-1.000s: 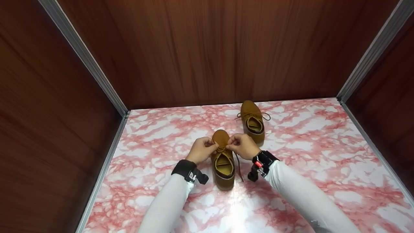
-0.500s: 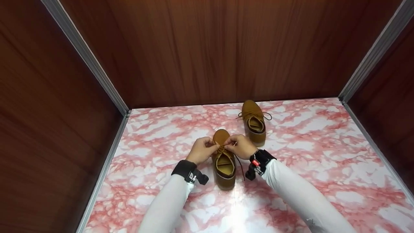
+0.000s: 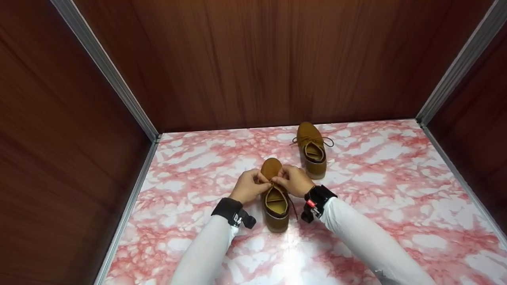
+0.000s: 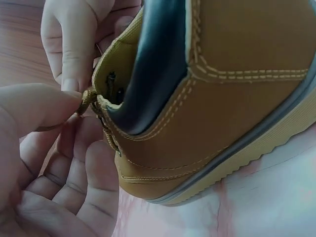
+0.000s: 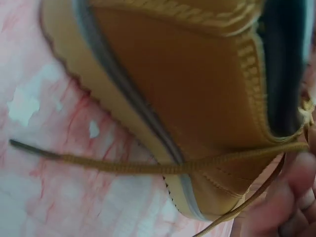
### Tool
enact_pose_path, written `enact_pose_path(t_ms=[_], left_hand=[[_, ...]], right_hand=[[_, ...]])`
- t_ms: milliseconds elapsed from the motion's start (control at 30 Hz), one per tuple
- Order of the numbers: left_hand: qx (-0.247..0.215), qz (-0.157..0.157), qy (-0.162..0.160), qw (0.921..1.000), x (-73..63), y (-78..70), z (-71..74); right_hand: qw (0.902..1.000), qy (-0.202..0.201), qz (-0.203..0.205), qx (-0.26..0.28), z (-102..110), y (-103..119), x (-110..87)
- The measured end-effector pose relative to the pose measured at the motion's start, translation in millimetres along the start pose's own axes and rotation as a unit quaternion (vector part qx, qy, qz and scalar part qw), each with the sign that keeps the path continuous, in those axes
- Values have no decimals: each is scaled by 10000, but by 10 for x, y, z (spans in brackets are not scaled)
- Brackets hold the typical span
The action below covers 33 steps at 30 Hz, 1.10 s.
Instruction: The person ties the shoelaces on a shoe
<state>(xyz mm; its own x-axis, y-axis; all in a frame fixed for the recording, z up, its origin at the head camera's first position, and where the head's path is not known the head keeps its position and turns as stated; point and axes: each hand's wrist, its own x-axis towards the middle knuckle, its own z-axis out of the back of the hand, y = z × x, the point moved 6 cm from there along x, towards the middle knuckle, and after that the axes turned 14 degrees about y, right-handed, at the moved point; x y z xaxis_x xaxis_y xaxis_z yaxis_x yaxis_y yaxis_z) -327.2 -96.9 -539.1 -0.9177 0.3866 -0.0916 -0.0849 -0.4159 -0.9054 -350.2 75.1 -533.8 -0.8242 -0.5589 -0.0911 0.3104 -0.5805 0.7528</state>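
A tan ankle-high shoe (image 3: 276,223) stands upright on the floor, toe pointing away from me. My left hand (image 3: 248,187) pinches the shoelace (image 4: 87,101) between thumb and finger at the top of the lacing. From the other side my right hand (image 3: 296,181) pinches the lace at the same spot, its thumb close to the left fingertips. One lace end (image 5: 113,166) hangs loose along the shoe's right side. Between the hands, the knot area is partly covered by fingers.
The matching tan shoe (image 3: 313,168), its lace tied in a bow, stands ahead on the right, near the back wall. Dark wood-look panels (image 3: 253,67) enclose the red-and-white marbled floor (image 3: 190,182) at the back and both sides.
The left fingertips have moved slightly right and down across the lacing, meeting the right fingertips. The right hand has shifted a little left. Both shoes stand where they were.
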Motion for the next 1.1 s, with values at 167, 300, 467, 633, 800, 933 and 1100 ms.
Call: enact_pose_path(t_ms=[167,300,467,633,800,933,1100], left_hand=[[-106,14,-37,9999,-5,6,-7],[-88,-41,-72,9999,-10,-1,-4],[189,-80,-124,9997,-22,-29,-10],[270,-66,-95,9996,-31,-47,-25],[60,-121,-27,9999,-30,-43,-33],[-286,-223,128,9993,-33,-39,-42],[-690,-118,301,9971,-36,-20,-54]], right_hand=[[9927,553,10,1072,-20,-67,-12],[9871,655,-72,1458,-28,-108,-19],[9904,447,-174,1294,-36,-95,-27],[9951,307,-93,930,-32,-81,-35],[9882,643,-70,1390,-33,-116,-57],[9817,849,-52,1702,-42,-143,-71],[9846,700,-60,1602,-51,-155,-74]])
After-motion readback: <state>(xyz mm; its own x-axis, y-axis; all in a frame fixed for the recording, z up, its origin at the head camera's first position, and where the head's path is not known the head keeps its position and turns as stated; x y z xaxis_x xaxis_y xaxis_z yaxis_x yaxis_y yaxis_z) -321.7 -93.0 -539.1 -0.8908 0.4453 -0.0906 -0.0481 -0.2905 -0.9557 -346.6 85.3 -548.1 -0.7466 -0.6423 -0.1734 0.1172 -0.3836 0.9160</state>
